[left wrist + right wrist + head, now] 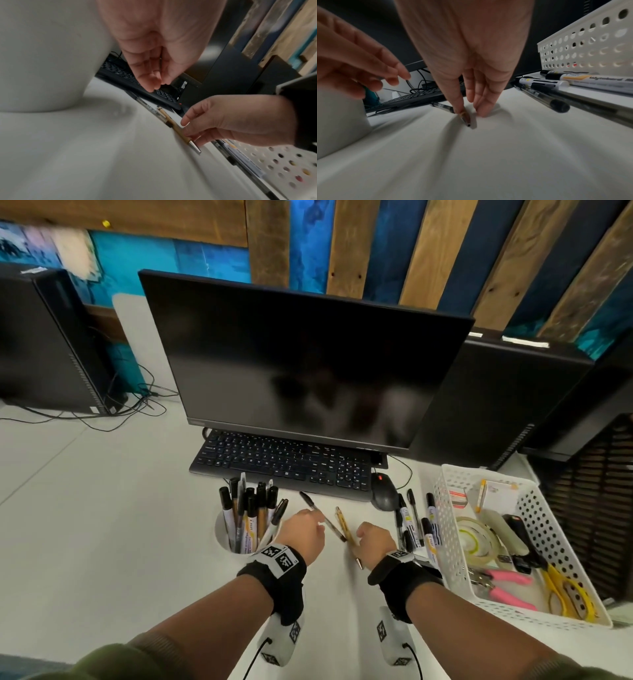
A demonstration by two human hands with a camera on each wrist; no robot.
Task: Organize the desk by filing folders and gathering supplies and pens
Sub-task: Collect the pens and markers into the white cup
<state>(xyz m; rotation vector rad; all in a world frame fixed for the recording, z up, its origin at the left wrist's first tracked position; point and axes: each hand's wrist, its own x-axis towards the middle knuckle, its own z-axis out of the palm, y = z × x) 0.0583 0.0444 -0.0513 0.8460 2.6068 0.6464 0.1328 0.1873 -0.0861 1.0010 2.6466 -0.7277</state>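
A tan pen [342,523] [171,121] [468,121] lies on the white desk in front of the keyboard. My right hand [359,534] [188,131] [471,111] pinches its lower half between fingers and thumb. Just left of it lies a clear black pen [310,503] [147,106] [443,106]. My left hand [318,525] [154,83] hovers over that pen with relaxed fingers and holds nothing. Left of my left hand, a white pen cup [219,530] [42,54] holds several markers.
Several loose markers and pens [409,518] [556,82] lie beside a white perforated basket [445,542] [590,47] holding tape, scissors and pliers. Behind the pens are a keyboard [284,460], a mouse [383,491] and a monitor [301,364].
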